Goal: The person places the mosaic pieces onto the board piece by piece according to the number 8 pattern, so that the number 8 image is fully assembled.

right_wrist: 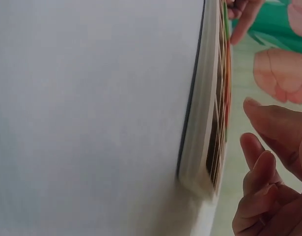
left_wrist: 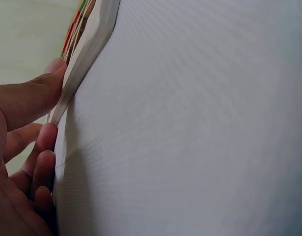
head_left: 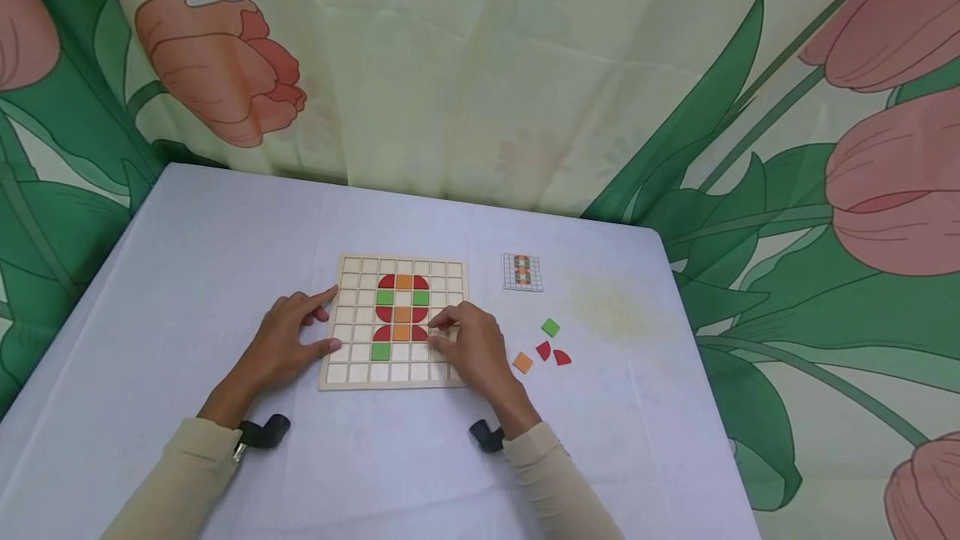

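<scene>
The right hand's fingers (right_wrist: 276, 120) are bent, with thumb and forefinger slightly apart; no piece shows between them. That right hand (head_left: 474, 346) hovers over the right half of a pale gridded board (head_left: 390, 386), fingertips just beside a red piece (head_left: 420, 332), a pose that suits placing or nudging small tiles. The left hand (head_left: 288, 333) has thumb and forefinger spread against the board's left edge, the other fingers loosely bent, gripping no tile; this probably keeps the board from sliding.

In the board's middle columns, red curved pieces flank orange squares in three rows; green squares fill the sides of another row, and a single green square (head_left: 381, 351) sits nearest, at left.

Right of the board, within easy reach of the right hand, lie a loose green square (head_left: 551, 327), an orange square (head_left: 522, 362) and two red quarter-rounds (head_left: 562, 357). Beyond them, a small pattern card (head_left: 522, 272) lies flat, presumably for easy viewing. Everything rests on a white-covered bench (head_left: 360, 465), before a flowered curtain (head_left: 450, 90).
</scene>
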